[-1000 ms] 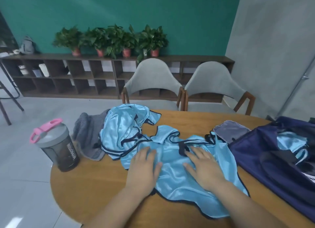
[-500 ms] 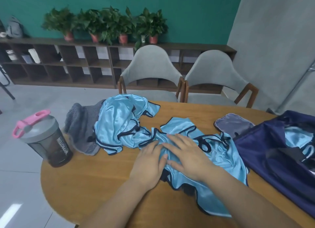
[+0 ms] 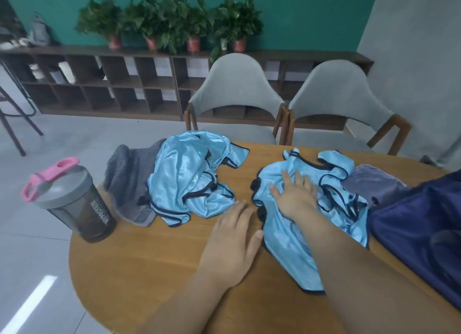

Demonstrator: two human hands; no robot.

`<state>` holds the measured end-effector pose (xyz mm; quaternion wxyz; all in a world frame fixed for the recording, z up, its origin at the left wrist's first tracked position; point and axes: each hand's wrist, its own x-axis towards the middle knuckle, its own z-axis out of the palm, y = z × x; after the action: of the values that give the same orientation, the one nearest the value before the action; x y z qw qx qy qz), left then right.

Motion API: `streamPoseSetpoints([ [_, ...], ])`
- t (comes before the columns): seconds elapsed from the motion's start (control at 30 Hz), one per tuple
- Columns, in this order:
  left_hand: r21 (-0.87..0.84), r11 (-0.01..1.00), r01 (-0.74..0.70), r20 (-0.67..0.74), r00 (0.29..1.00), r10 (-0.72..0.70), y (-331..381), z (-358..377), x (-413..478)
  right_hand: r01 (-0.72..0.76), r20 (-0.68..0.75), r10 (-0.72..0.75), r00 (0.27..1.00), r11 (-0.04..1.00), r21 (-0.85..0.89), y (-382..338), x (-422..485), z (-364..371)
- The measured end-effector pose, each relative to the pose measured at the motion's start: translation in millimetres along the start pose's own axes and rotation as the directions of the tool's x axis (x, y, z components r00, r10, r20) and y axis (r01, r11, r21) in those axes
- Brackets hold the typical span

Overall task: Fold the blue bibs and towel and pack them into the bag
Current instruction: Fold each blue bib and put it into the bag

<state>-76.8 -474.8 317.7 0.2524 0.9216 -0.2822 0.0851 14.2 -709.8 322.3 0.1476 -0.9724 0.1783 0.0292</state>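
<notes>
Navy bag (image 3: 411, 221) sits at the right edge of the table (image 3: 149, 258), contents unreadable. Both palms lie flat, gripping nothing: right hand (image 3: 295, 196) on the blue bib (image 3: 282, 246), left hand (image 3: 232, 238) on bare wood.

office lounge: cubby shelving (image 3: 139, 84), potted plants (image 3: 172, 24), upholstered chairs (image 3: 237, 94), round table (image 3: 154, 263).

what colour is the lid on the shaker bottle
Grey, with a pink flip cap and loop, on the shaker bottle; seen in the head view.
</notes>
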Motion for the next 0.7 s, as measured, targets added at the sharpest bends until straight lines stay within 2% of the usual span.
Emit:
streamPoseSetpoints([
  [0.07,0.008,1.0,-0.013,0.007,1.0,0.013,1.9,-1.2,0.0,0.139,-0.057,-0.129,0.99,0.966,0.217,-19.0,5.9,-2.5],
  [0.13,0.022,0.999,-0.024,0.003,1.0,0.024,3.2,-1.2,-0.8,0.256,-0.233,-0.176,0.956,0.889,0.379,-30.5,7.1,-3.9],
  [0.2,0.045,0.998,-0.049,0.004,0.999,0.048,2.3,0.8,-1.0,0.316,-0.367,-0.199,0.908,0.903,0.291,-35.8,2.7,-1.5],
  [0.23,0.069,0.995,-0.065,0.016,0.998,0.064,1.5,2.5,-1.0,0.318,-0.386,-0.218,0.896,0.922,0.219,-36.2,-0.8,1.0],
  [0.33,0.164,0.984,-0.07,0.038,0.997,0.065,-2.5,9.6,-0.7,0.319,-0.329,-0.276,0.903,0.944,0.084,-27.5,-13.4,7.1],
  [0.47,0.209,0.974,0.084,-0.073,0.995,-0.071,-8.5,15.1,1.9,0.364,-0.301,-0.342,0.89,0.931,0.018,5.0,-32.8,2.5],
  [0.6,0.187,0.96,0.208,-0.139,0.973,-0.183,-10.7,14.6,3.9,0.471,-0.458,-0.475,0.751,0.872,-0.132,32.7,-67.7,-9.5],
  [0.7,0.21,0.959,0.192,-0.165,0.973,-0.159,-6.7,11.4,3.0,0.413,-0.554,-0.441,0.706,0.892,-0.183,49.7,-104.3,-13.0],
])
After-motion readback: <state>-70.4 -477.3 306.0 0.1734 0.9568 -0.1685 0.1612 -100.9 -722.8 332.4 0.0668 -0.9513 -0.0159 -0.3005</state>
